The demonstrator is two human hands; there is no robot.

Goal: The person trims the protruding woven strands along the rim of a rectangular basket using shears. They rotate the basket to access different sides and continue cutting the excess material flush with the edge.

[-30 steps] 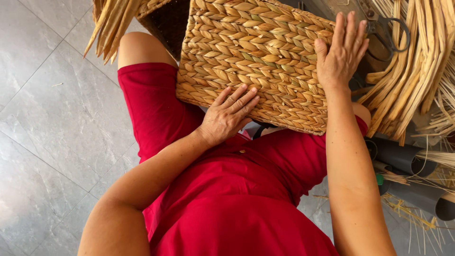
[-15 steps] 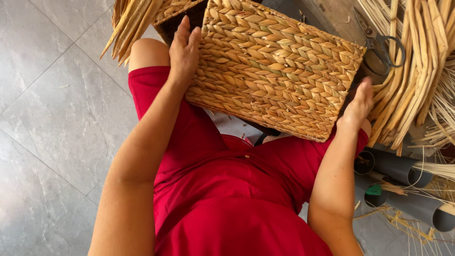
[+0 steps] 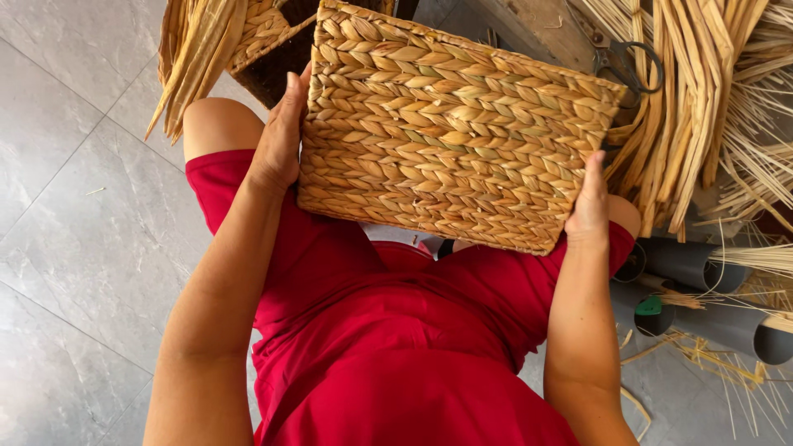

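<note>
Seated person in red clothes (image 3: 396,347), seen from above. Woven basket (image 3: 450,132) held over the knees, one flat plaited side facing up, tilted so its far left corner sits highest.

Left hand (image 3: 281,140): flat against the basket's left edge, fingers pointing up along the corner, thumb side toward the weave. Grip is a loose clasp on the edge, not a fist.

Right hand (image 3: 591,198): at the basket's right edge near the lower corner, fingers pressed to the side wall, palm partly hidden behind it. Grip closed on the edge as far as can be seen.

Edges and room: near long edge of the basket hangs just above the lap, with a narrow gap showing between it and the red cloth. Far edge runs close to a dark wooden bench (image 3: 537,25). Left of the basket, a sheaf of dried leaves (image 3: 194,58) hangs down beside the bare knee (image 3: 216,124). Right side is crowded: a thick bundle of straw (image 3: 702,107) just beside the basket's right corner, scissors (image 3: 624,58) lying at its top. Open room is mostly to the left.

Floor (image 3: 74,206): grey tiles, pale joints, a stray fibre or two. Lower right, grey pipes (image 3: 702,264) lie on their sides, open ends toward the person, with loose straw scattered around them.
</note>
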